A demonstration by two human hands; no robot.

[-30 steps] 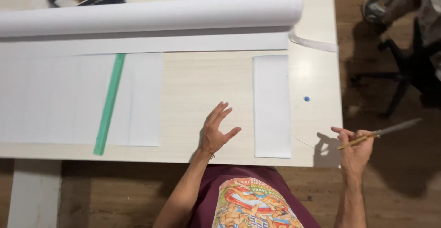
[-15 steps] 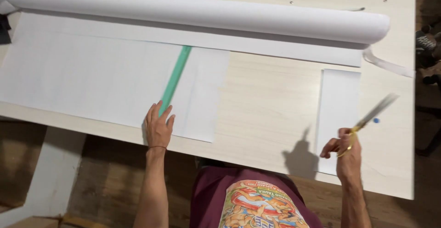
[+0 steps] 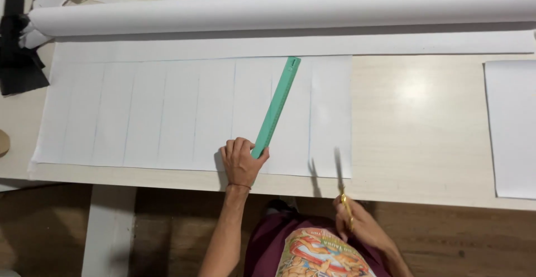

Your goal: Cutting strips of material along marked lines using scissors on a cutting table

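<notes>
Left hand now gripping green ruler, scissors lowered

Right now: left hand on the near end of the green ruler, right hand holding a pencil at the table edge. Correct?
Not quite. The head view shows the right hand holding scissors, not a pencil. The left hand is on the green ruler's near end.

No packages, labels, signs or screens anywhere on the table.
</notes>
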